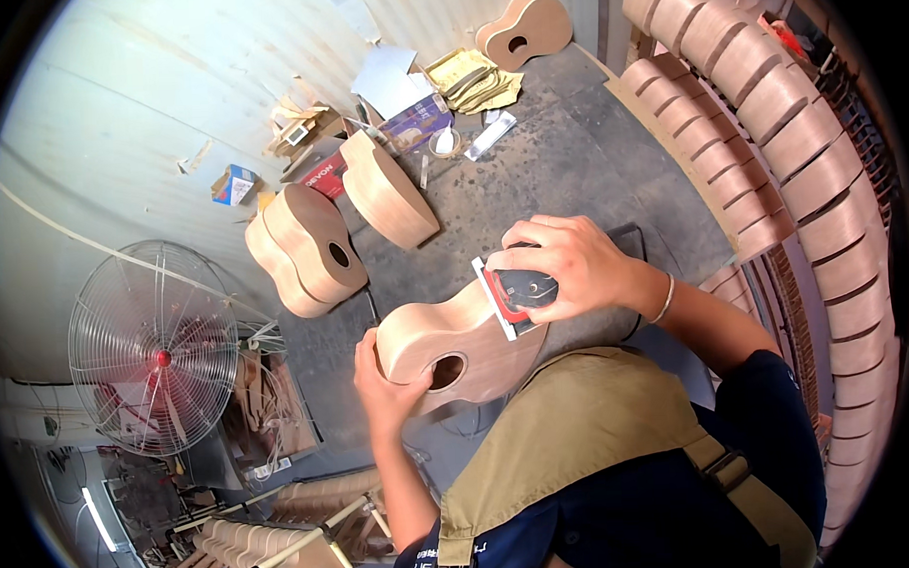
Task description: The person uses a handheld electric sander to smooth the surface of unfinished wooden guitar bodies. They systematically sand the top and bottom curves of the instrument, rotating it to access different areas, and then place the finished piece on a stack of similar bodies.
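Observation:
My right hand [577, 263] is wrapped over a black-and-red powered sander [507, 304], whose white-edged pad lies against the curved side of an unfinished wooden ukulele or small guitar body [477, 363]. My left hand [388, 384] grips that body at its left end, thumb beside the dark soundhole. The body rests tilted at the near edge of a dark, dusty worktable [651, 167], partly hidden behind my apron and sander.
More bodies [293, 240] [386, 186] [520, 16] stand on the table, with boxes [414, 120] and yellow sheets [467, 78] along the back. A caged fan [151, 345] is at left. Stacked bodies [811, 171] line the right; a rack [304, 550] sits lower left.

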A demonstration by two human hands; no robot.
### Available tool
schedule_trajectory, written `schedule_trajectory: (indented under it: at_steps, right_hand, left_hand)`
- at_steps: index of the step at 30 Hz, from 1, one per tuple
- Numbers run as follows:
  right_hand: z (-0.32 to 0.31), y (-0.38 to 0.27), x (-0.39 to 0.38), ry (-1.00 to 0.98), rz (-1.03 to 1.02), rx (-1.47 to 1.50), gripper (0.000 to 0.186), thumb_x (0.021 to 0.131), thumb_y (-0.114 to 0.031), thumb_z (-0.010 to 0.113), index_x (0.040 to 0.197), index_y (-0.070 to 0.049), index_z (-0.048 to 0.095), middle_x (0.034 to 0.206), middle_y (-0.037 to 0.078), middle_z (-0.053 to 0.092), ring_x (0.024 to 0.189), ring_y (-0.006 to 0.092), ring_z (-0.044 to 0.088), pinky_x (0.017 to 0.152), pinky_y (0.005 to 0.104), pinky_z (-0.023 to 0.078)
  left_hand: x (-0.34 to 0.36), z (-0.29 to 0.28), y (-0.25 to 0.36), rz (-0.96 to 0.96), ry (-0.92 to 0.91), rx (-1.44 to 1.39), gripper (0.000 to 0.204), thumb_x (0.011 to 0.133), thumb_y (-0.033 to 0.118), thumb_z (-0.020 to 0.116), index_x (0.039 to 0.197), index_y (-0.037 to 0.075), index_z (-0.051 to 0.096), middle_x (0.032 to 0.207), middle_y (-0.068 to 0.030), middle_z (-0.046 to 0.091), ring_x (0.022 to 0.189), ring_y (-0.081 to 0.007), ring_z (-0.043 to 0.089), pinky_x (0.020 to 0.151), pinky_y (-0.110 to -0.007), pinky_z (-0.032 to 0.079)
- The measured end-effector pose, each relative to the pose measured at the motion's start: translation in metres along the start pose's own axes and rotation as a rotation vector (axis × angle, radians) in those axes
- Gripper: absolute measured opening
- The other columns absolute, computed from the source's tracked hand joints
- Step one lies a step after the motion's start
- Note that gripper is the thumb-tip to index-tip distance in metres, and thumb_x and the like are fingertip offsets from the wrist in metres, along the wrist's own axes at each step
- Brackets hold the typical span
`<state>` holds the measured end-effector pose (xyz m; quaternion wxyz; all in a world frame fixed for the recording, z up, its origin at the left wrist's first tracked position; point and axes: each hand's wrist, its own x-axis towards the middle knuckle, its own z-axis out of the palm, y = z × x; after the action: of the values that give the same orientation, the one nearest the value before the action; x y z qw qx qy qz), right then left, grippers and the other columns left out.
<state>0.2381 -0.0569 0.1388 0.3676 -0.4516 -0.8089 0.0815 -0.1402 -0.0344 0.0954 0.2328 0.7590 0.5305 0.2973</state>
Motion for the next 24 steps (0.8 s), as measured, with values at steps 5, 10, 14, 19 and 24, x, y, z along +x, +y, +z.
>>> schedule_trajectory:
  at_steps: [5,10,14,19,24]
  right_hand:
    - [0.006,-0.007,0.005,0.006,-0.071,0.002,0.051,0.076,-0.032,0.095,0.123,-0.018,0.078,0.112,0.004,0.073,0.094,0.0285,0.073,0.073,0.0419,0.062]
    - [-0.003,0.004,-0.001,0.006,-0.013,0.013,0.052,0.077,-0.033,0.095,0.124,-0.017,0.078,0.113,0.004,0.074,0.093,0.0292,0.074,0.073,0.0421,0.062]
    - [0.000,0.004,-0.003,0.031,-0.018,0.007,0.052,0.077,-0.034,0.095,0.123,-0.017,0.078,0.113,0.003,0.074,0.091,0.0280,0.074,0.072,0.0415,0.062]
    - [0.011,-0.015,0.003,-0.015,-0.109,0.010,0.067,0.068,-0.032,0.098,0.131,-0.020,0.078,0.120,0.003,0.073,0.095,0.0271,0.073,0.075,0.0405,0.061]
    - [0.006,-0.013,-0.004,-0.055,-0.176,-0.086,0.059,0.076,-0.037,0.096,0.128,-0.019,0.074,0.120,0.004,0.070,0.098,0.0289,0.070,0.080,0.0420,0.062]
  left_hand:
    - [0.001,-0.001,0.001,-0.012,-0.011,0.010,0.093,0.061,0.021,0.099,0.144,0.002,0.063,0.125,-0.0164,0.070,0.115,-0.0366,0.072,0.101,-0.047,0.059]
    - [-0.003,-0.003,-0.012,-0.006,0.024,-0.034,0.093,0.061,0.022,0.099,0.143,0.001,0.063,0.125,-0.0153,0.071,0.115,-0.0349,0.073,0.102,-0.046,0.059]
    - [-0.001,-0.003,-0.008,0.000,0.002,-0.018,0.092,0.062,0.023,0.098,0.143,0.001,0.063,0.126,-0.0159,0.071,0.115,-0.0353,0.073,0.102,-0.046,0.059]
    - [0.011,0.003,0.008,0.035,-0.025,0.034,0.091,0.062,0.023,0.098,0.143,0.001,0.063,0.124,-0.0178,0.070,0.115,-0.0387,0.072,0.100,-0.048,0.059]
    - [0.007,0.000,-0.004,-0.036,0.015,-0.008,0.087,0.062,0.022,0.099,0.139,0.000,0.066,0.124,-0.0157,0.073,0.114,-0.0344,0.073,0.103,-0.045,0.058]
